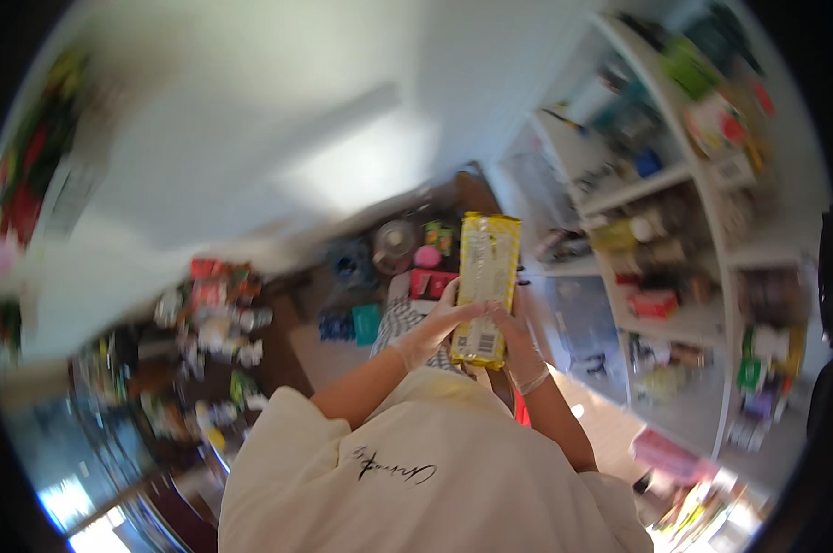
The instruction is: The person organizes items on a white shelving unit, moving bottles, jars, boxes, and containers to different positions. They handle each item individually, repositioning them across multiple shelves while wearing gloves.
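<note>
A long yellow packet (pixel 485 276) with crimped ends, a striped border and a printed barcode is held upright in front of my chest. My left hand (pixel 438 321), in a thin clear glove, grips its left side with the thumb across the front. On the other side my right hand (pixel 518 339), gloved the same way, closes around the packet's lower right edge. Both thumbs nearly meet over the wrapper. The fingers behind the packet are hidden.
White shelves (pixel 707 200) with mixed goods rise at the right. Beyond the packet are a pink ball-shaped thing (pixel 427 257), a red box (pixel 430 284) and a round lidded container (pixel 397 242). A teal box (pixel 366 325) lies left of my checked cloth. Blurred clutter (pixel 212 304) fills the left.
</note>
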`<state>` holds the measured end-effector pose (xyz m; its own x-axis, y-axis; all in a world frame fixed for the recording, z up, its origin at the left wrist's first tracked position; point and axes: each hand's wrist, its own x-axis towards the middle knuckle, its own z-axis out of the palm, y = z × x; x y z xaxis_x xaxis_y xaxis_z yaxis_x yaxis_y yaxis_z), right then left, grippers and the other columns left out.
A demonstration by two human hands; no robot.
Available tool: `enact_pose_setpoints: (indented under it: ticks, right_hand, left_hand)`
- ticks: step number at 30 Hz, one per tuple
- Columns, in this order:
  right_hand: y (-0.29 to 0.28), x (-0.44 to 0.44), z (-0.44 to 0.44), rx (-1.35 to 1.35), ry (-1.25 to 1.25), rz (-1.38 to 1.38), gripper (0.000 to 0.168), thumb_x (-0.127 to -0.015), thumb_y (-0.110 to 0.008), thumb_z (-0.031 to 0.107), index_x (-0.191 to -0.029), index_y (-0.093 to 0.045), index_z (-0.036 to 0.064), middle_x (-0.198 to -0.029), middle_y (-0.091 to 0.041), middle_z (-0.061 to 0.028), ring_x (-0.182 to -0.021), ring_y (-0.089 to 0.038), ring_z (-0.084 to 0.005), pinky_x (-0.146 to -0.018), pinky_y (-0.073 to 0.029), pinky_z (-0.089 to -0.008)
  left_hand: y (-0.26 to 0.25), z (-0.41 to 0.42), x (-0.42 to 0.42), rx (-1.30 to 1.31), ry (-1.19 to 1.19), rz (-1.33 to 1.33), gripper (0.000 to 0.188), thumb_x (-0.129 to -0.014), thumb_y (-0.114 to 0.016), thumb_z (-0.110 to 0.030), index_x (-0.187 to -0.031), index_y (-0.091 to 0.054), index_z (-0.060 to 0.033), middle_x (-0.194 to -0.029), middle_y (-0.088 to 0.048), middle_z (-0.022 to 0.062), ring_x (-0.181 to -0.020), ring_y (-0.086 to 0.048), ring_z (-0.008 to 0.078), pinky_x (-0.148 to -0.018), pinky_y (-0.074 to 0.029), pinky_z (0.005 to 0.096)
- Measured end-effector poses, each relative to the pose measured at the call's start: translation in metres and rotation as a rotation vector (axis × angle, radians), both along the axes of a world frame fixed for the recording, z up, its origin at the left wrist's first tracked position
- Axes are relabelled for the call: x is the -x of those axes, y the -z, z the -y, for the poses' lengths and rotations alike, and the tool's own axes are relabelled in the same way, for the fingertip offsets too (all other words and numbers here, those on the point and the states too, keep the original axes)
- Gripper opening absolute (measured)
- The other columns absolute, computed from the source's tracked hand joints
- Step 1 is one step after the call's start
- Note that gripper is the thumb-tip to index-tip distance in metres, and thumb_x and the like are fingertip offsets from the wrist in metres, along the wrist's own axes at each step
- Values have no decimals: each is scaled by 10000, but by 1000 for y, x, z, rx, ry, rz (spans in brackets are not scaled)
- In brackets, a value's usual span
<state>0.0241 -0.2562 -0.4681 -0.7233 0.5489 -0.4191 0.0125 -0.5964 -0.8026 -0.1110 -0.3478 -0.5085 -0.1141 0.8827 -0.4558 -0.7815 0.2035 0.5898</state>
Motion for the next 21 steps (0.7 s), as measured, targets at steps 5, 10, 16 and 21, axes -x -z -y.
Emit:
enact_pose_setpoints:
  ticks: [5,10,16,21]
  right_hand:
    - [30,33,15,-133,-303,140,824,-979,-588,303,-1561,-86,6,-1541,-299,-161,-1415,-319,-226,-1153,-262,-343]
    - [50,51,33,-227,-420,230,745,-1008,-506,410,-1551,-175,23,-1573,-288,-149,-1457,-273,-247,-1176,-212,-373]
    - [122,6,13,-107,-479,367,645,-992,-533,404,-1479,-373,12,-1456,-476,-142,-1317,-477,-222,-1102,-335,-358]
    - [171,-55,-26,-169,-560,676,581,-955,-574,408,-1398,-499,40,-1324,-577,-128,-1196,-565,-232,-1038,-403,-369]
  left_hand:
    - [26,58,10,10,-312,64,816,-832,-768,-310,-1455,-317,-35,-1331,-526,100,-1224,-525,192,-1035,-427,352]
    - [80,140,12,47,-723,227,631,-919,-652,-351,-1397,-419,-10,-1271,-604,126,-1122,-634,247,-979,-523,391]
    - [161,248,23,46,-1398,347,674,-904,-682,-392,-1413,-409,-45,-1316,-562,116,-1218,-548,287,-1059,-440,452]
    - [350,379,49,82,-1736,352,776,-826,-719,-509,-1423,-418,-114,-1398,-500,108,-1242,-521,312,-1050,-419,541]
